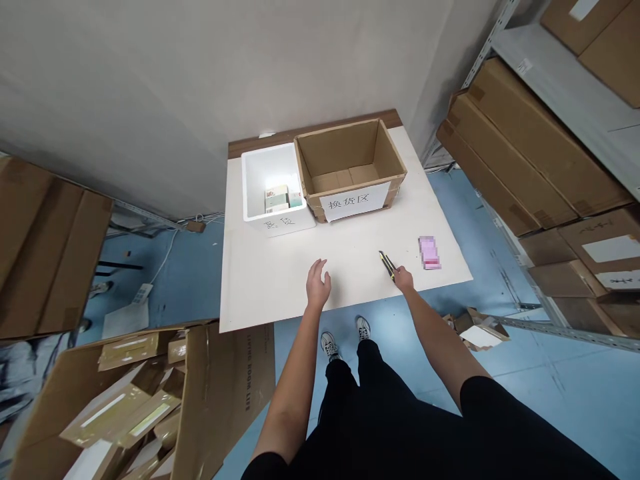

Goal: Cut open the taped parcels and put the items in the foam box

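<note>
My left hand (319, 287) hovers over the near middle of the white-topped table (270, 277), fingers apart and holding nothing. At the table's near right, my right hand (404, 279) is closed on the near end of a black and yellow box cutter (387, 265), which points away from me to the left. Part of its handle is hidden by my fingers. A pink, blurred-out item (429, 253) lies to the right of that hand. Farther back are a white foam box (290, 223) with small packages (277, 199) inside and an open cardboard box (313, 200) with a handwritten label.
On the floor at the lower left, a large open carton (197, 400) holds several taped parcels (120, 407). Shelving (550, 67) with brown cartons (530, 153) stands on the right. More cartons (50, 247) are at the left, and a wall (225, 67) rises behind the table.
</note>
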Tool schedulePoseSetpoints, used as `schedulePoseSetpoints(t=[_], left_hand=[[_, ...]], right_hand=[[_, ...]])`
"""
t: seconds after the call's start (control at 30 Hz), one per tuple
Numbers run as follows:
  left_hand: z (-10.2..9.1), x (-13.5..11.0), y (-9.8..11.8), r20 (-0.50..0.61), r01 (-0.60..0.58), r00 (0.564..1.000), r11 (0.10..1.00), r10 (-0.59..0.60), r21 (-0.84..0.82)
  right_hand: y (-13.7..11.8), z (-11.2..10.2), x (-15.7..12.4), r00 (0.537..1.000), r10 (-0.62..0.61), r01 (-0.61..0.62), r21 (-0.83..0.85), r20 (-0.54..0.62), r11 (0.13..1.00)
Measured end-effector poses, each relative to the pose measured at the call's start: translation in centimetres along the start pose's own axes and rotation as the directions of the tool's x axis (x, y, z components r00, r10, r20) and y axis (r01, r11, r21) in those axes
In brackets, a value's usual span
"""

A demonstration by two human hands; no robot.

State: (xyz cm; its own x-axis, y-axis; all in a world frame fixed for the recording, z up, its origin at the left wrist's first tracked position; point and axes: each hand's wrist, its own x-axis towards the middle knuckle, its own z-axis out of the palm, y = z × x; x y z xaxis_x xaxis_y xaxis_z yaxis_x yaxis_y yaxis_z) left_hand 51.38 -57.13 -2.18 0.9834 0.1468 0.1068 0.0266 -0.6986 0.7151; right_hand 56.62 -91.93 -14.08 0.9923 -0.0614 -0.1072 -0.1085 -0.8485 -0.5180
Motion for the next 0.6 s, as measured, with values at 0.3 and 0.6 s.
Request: schedulePoseSetpoints(t=[0.3, 0.6], left_hand=[[-1.8, 0.2, 1.1, -0.027, 0.007, 1.0, 1.0, -0.007, 0.012], [-11.3, -2.5, -1.2, -0.266, 0.03, 0.964, 0.983, 0.019, 0.179]], right_hand=[[-2.7, -0.8, 0.2, 0.963, 0.269, -0.269, 0.15, 0.023, 0.951], [-23.0, 2.1, -1.7, 0.893, -0.442, 0.446, 0.3, -0.084, 0.843]])
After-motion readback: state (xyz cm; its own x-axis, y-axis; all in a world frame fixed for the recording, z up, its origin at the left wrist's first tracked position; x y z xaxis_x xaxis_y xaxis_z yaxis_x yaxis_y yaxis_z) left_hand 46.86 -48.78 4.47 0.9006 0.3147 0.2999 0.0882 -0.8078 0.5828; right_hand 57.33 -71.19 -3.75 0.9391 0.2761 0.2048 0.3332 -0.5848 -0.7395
